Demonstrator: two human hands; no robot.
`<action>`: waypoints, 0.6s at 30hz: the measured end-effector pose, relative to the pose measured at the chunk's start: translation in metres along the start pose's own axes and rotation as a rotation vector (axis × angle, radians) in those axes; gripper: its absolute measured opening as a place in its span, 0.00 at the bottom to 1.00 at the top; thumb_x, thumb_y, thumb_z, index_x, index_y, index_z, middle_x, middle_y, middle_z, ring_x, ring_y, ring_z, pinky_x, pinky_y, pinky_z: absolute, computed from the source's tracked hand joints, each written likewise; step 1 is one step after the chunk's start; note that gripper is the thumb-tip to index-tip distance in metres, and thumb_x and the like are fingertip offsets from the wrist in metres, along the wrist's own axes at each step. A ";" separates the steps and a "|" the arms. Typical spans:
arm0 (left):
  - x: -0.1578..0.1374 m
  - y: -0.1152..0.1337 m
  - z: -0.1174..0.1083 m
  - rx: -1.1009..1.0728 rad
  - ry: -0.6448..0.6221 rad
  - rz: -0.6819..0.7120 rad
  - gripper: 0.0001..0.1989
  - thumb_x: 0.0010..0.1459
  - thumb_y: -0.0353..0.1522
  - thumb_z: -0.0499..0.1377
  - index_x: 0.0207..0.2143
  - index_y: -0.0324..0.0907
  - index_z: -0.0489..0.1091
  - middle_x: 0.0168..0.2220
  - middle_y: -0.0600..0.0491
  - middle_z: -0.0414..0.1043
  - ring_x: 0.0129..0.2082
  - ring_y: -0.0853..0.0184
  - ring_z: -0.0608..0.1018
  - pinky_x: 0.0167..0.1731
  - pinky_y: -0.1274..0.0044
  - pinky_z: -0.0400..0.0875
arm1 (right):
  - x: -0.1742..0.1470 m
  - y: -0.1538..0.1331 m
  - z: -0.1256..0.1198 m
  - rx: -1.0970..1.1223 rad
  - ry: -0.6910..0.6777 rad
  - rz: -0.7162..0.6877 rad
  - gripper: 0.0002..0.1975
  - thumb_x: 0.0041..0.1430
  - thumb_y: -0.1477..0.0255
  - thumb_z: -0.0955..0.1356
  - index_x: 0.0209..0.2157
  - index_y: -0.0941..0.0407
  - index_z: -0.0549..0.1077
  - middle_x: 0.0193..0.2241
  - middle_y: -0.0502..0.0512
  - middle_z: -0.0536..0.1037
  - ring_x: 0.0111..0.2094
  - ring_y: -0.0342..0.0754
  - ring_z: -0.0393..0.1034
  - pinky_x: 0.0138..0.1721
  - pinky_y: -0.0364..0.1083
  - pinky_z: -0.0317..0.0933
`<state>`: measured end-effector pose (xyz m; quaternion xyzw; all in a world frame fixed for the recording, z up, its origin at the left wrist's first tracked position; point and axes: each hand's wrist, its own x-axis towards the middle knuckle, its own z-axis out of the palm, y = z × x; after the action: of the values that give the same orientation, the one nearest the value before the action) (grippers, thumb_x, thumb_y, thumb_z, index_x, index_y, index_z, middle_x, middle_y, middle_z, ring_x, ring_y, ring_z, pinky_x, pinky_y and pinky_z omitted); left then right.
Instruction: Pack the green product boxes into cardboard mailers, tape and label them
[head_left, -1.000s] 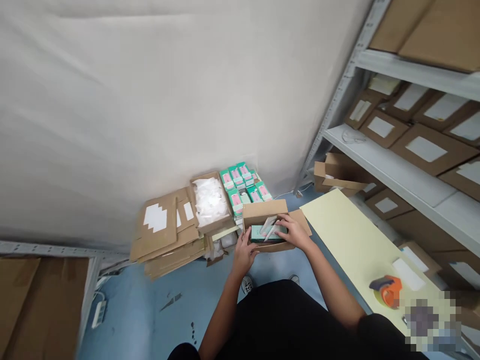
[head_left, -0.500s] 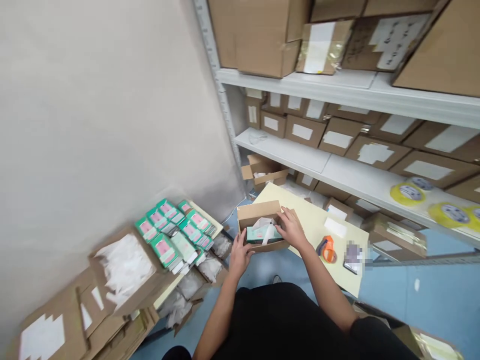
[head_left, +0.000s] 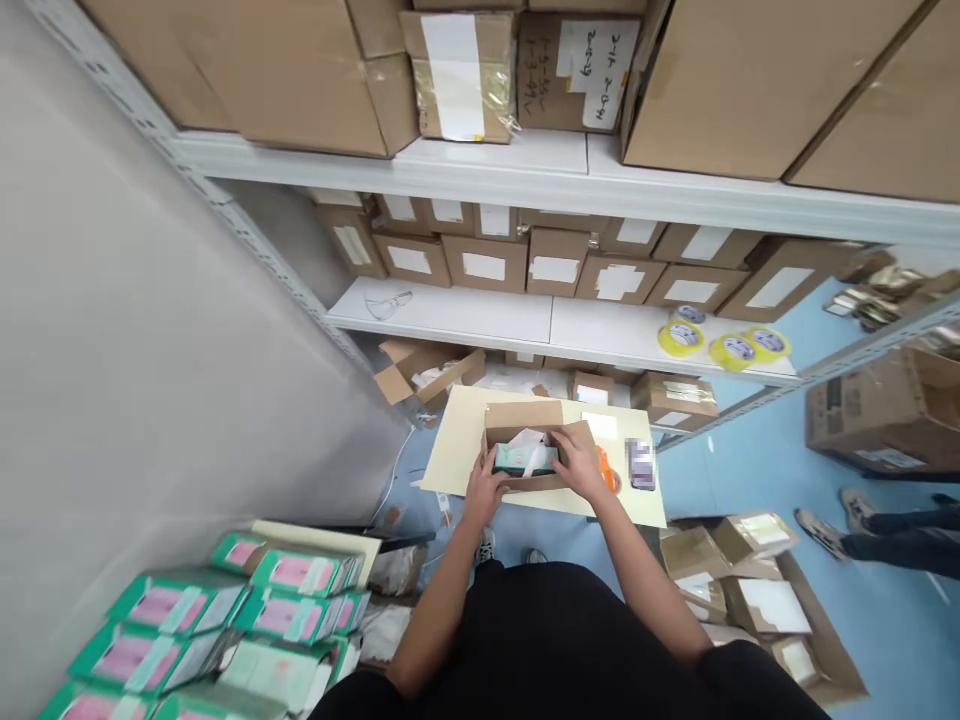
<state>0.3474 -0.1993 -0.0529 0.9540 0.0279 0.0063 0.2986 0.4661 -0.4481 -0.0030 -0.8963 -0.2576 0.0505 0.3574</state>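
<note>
An open cardboard box (head_left: 525, 414) rests on the cream table, its back flap standing up. Inside lie a light-green packet (head_left: 513, 458) and crumpled white paper (head_left: 533, 462). Around the box's left front corner is my left hand (head_left: 486, 488), fingers hooked over the rim and touching the packet's end. My right hand (head_left: 577, 464) grips the right side, its fingertips reaching inside near the paper. An orange tape dispenser (head_left: 606, 470) lies just right of the box, partly hidden by my right forearm.
On the cream table (head_left: 457, 440) lie a white label sheet and a blurred-out phone-like item. Green-and-pink boxes (head_left: 161, 605) are stacked at lower left. Shelving ahead carries cartons and yellow tape rolls (head_left: 680, 338). Another person's legs (head_left: 892, 530) show at right, near a carton of parcels.
My view has swung right, and the box now sits squarely over the table. Both hands keep their hold on it, and its contents look the same.
</note>
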 end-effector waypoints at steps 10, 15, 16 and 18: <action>0.058 -0.083 0.012 -0.156 -0.132 -0.045 0.21 0.55 0.33 0.68 0.52 0.45 0.77 0.76 0.49 0.43 0.74 0.42 0.50 0.69 0.54 0.55 | -0.031 0.055 0.059 -0.053 0.160 0.360 0.31 0.57 0.66 0.67 0.62 0.54 0.68 0.63 0.64 0.70 0.66 0.63 0.62 0.63 0.64 0.61; 0.044 -0.120 0.014 -0.439 0.049 -0.475 0.48 0.53 0.43 0.70 0.70 0.43 0.54 0.72 0.38 0.56 0.69 0.47 0.64 0.64 0.60 0.65 | -0.052 0.065 0.067 -0.043 0.287 0.496 0.33 0.57 0.60 0.67 0.62 0.56 0.67 0.59 0.65 0.73 0.61 0.64 0.68 0.60 0.63 0.65; 0.043 -0.124 0.015 -0.531 0.037 -0.542 0.44 0.56 0.45 0.68 0.69 0.41 0.56 0.67 0.36 0.64 0.65 0.49 0.71 0.60 0.61 0.70 | -0.056 0.068 0.067 -0.049 0.310 0.511 0.33 0.57 0.59 0.67 0.62 0.56 0.68 0.58 0.66 0.74 0.60 0.64 0.69 0.58 0.63 0.67; 0.044 -0.128 0.014 -0.679 0.002 -0.551 0.35 0.61 0.46 0.63 0.65 0.38 0.63 0.57 0.36 0.75 0.57 0.51 0.79 0.54 0.63 0.75 | -0.064 0.073 0.068 -0.069 0.334 0.502 0.32 0.59 0.57 0.65 0.62 0.56 0.68 0.57 0.66 0.75 0.56 0.63 0.73 0.53 0.62 0.70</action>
<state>0.3856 -0.0996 -0.1378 0.7587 0.2780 -0.0638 0.5856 0.4231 -0.4831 -0.1080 -0.9395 0.0330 -0.0197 0.3403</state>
